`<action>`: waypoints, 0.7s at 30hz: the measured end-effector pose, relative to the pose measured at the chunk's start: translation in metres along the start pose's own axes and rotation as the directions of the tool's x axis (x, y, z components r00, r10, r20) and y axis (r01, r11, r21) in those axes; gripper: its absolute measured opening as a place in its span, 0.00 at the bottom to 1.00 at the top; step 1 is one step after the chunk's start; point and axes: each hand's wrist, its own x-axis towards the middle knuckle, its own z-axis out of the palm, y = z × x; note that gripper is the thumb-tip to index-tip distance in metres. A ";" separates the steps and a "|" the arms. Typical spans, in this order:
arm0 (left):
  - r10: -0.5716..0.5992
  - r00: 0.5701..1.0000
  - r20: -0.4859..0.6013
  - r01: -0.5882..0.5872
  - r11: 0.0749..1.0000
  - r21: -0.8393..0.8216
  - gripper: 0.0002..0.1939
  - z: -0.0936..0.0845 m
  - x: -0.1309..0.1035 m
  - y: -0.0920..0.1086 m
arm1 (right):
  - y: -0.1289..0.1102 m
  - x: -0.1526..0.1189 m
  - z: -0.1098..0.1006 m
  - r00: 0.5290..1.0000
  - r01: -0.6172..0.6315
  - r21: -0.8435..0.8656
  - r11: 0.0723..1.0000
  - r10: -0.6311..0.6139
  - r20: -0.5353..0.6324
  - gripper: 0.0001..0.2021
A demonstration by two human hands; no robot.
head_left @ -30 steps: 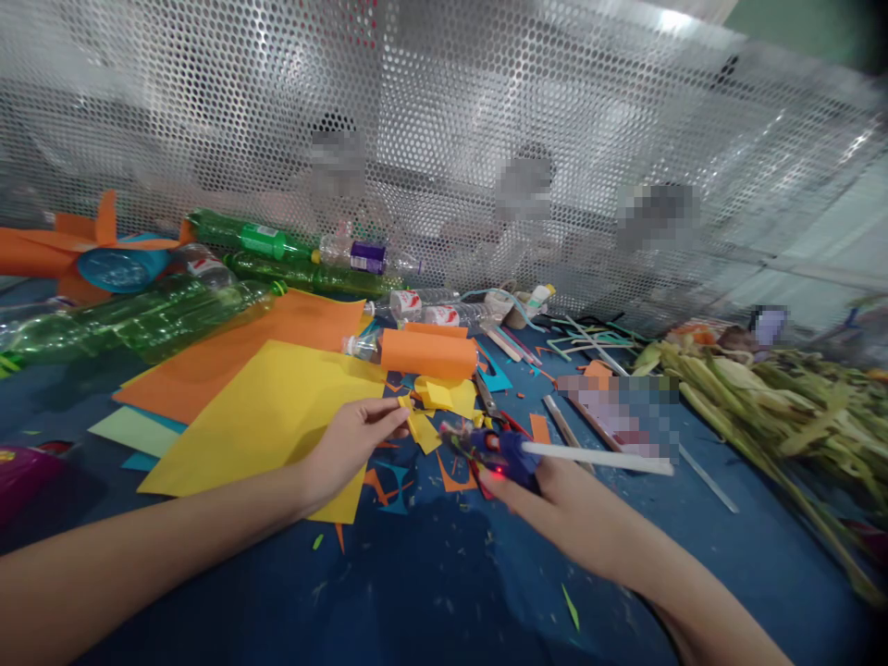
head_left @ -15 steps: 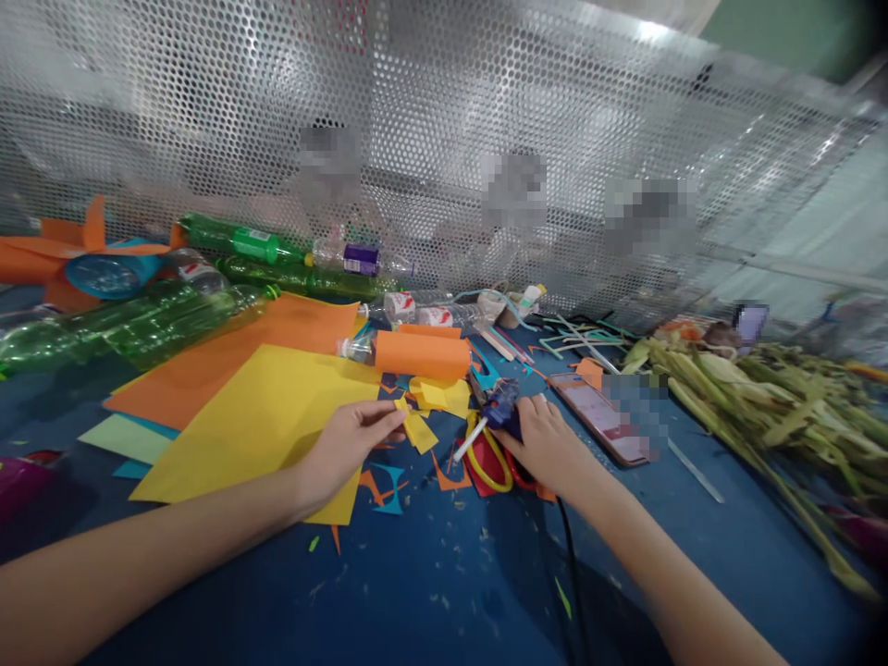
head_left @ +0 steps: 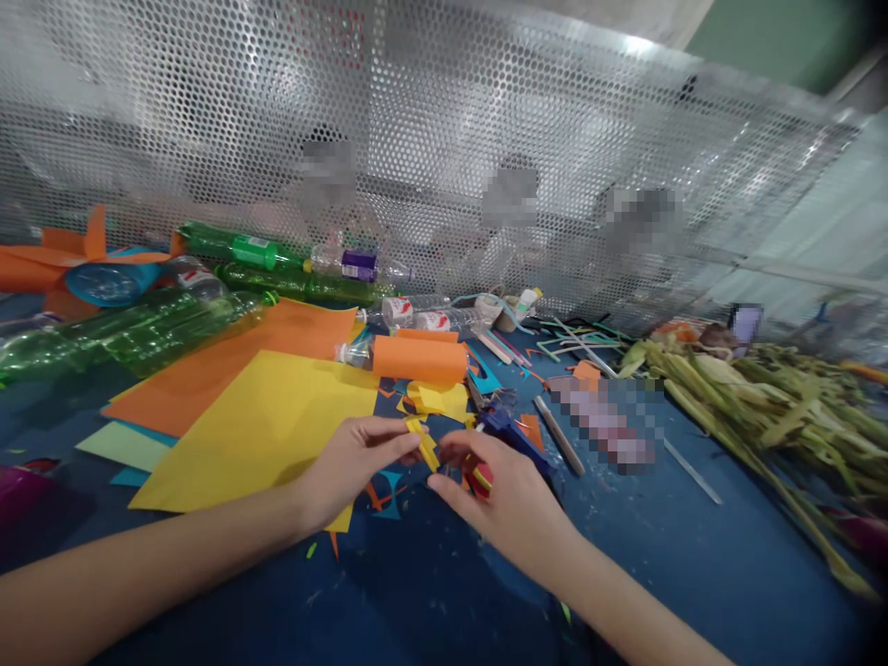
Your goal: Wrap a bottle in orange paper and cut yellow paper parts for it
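Observation:
My left hand (head_left: 371,453) pinches a small folded strip of yellow paper (head_left: 423,444) between thumb and fingers. My right hand (head_left: 496,472) is beside the strip's lower end, thumb and fingers curled but apart, with no firm grip visible. Behind the right hand lies a dark blue glue gun (head_left: 517,433), partly hidden by it. Scissors with red and yellow handles (head_left: 481,479) show only in part past the fingers. More yellow paper scraps (head_left: 448,400) lie just beyond the strip.
A large yellow sheet (head_left: 256,435) overlaps an orange sheet (head_left: 298,328) on the left. An orange-wrapped bottle (head_left: 420,359) lies ahead. Green bottles (head_left: 159,324) line the back left, before a perforated metal screen (head_left: 430,111). Corn husks (head_left: 749,398) and a blurred-out phone (head_left: 603,421) are on the right.
My right hand has let go of the glue gun and moved left to the yellow strip. The left hand has shifted slightly right and down, still pinching the strip.

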 end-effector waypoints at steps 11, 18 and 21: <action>-0.013 0.998 0.068 0.016 0.999 -0.035 0.08 0.007 -0.013 0.003 | -0.008 -0.006 0.012 0.992 -0.121 0.206 0.971 0.123 0.003 0.03; -0.013 0.997 0.071 0.015 0.999 -0.038 0.07 0.005 -0.012 0.008 | -0.006 -0.004 0.006 0.993 -0.119 0.205 0.971 0.122 0.001 0.03; -0.032 0.998 0.052 0.036 0.996 -0.084 0.07 0.004 -0.011 0.014 | -0.003 -0.002 0.000 0.992 -0.127 0.229 0.965 0.119 0.045 0.03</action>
